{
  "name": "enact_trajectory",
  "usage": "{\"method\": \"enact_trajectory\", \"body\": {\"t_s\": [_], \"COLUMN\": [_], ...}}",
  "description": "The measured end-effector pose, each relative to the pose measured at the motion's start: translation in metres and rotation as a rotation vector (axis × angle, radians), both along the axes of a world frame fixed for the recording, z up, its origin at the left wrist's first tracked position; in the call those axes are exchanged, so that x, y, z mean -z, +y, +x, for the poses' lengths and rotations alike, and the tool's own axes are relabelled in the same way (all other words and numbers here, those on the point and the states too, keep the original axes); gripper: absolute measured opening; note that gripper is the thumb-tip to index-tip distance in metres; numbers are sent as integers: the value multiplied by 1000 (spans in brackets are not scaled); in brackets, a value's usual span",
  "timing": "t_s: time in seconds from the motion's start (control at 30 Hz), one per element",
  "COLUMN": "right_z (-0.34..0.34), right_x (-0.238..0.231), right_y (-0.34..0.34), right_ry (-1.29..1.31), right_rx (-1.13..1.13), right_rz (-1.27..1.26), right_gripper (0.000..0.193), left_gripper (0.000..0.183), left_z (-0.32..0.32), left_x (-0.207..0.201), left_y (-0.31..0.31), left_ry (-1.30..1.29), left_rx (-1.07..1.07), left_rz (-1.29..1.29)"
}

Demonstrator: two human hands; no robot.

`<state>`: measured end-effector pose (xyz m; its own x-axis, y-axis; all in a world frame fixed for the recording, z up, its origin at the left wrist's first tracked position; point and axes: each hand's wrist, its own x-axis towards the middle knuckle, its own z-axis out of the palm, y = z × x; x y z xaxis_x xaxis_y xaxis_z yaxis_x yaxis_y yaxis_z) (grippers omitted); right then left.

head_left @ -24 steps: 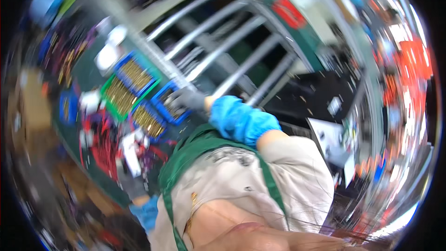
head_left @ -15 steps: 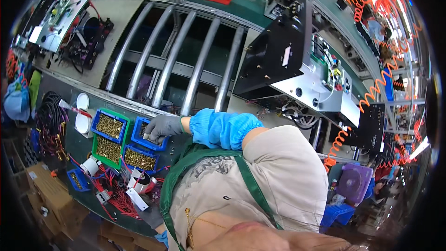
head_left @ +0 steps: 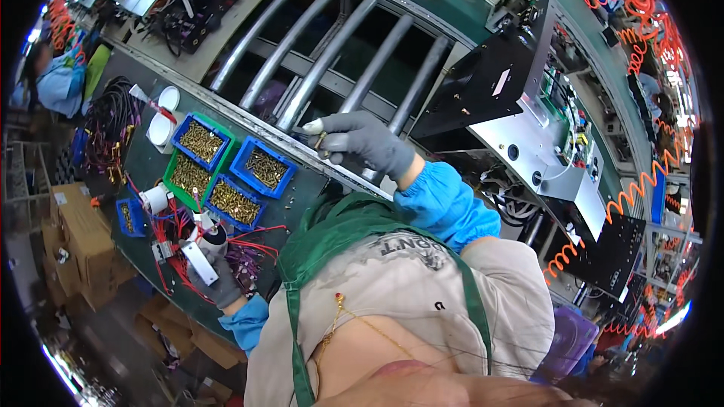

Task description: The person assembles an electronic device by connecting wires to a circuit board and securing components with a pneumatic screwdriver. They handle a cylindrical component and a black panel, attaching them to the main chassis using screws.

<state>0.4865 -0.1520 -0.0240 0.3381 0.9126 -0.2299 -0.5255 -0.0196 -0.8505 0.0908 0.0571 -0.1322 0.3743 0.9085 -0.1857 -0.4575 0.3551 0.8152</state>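
Observation:
My right hand (head_left: 362, 143), in a grey glove, is raised over the table's edge beside the metal rollers. It pinches a small brass-coloured screw (head_left: 322, 138) between thumb and fingers. Lower left, my grey-gloved left hand (head_left: 219, 280) is closed around a part with a flat white plate (head_left: 200, 264) and a rounded white body; its fingers are partly hidden. Near it lie red wires (head_left: 179, 267). Between the hands stand blue bins of brass screws, one front bin (head_left: 235, 203), one right bin (head_left: 264, 169) and one back bin (head_left: 200, 141), with a green bin (head_left: 188, 175) among them.
Rollers (head_left: 328, 64) run beyond the table edge. A black-and-silver machine housing (head_left: 520, 117) with circuit boards stands to the right. Left are white tubs (head_left: 161, 128), a dark cable bundle (head_left: 113, 124) and a small blue bin (head_left: 130, 217). Cardboard boxes (head_left: 90, 234) sit below.
My right hand has lifted out of the right blue bin and moved right, bringing a screw. My left hand and the white part have come further into view. The whole view has shifted.

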Motion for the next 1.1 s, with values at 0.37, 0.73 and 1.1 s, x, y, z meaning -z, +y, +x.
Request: {"method": "enact_trajectory", "body": {"t_s": [0.37, 0.73, 1.1], "right_z": [3, -10, 2], "right_x": [-42, -130, -103], "right_y": [-107, -322, -351], "right_ry": [-68, -1619, -1335], "right_rx": [112, 1182, 1128], "right_rz": [-149, -487, -570], "right_gripper": [26, 21, 17], "left_gripper": [51, 46, 45], "left_z": [-31, 214, 656], "left_x": [-132, -328, -392], "left_y": [43, 47, -127], "left_ry": [127, 275, -551], "left_rx": [93, 86, 1389], "left_rz": [416, 1621, 633]}}
